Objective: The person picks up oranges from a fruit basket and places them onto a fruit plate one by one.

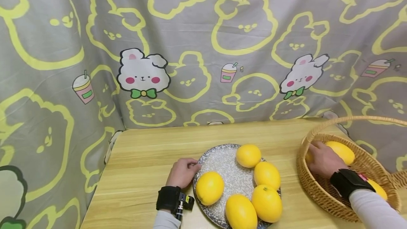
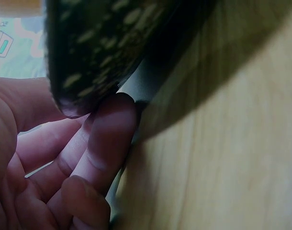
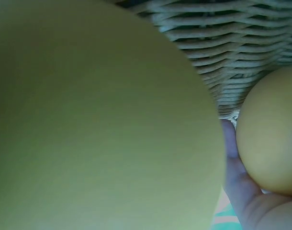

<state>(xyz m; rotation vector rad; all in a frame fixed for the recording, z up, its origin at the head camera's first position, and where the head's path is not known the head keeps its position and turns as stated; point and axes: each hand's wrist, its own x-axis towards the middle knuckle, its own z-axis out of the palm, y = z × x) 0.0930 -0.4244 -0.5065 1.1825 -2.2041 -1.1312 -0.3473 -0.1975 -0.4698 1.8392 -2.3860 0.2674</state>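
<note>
In the wicker basket, a lemon is gripped by the right hand; the plate rim is pinched by the left hand.

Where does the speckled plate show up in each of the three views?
Head: the speckled plate lies at bottom centre on the wooden table, holding five yellow fruits, with the left hand at its left rim.
Left wrist: its dark speckled rim fills the top left, seen from below, fingers touching under it.
Right wrist: not in view; only basket weave and yellow fruit.
Shared landmark: the wooden table, in the head and left wrist views.
</note>
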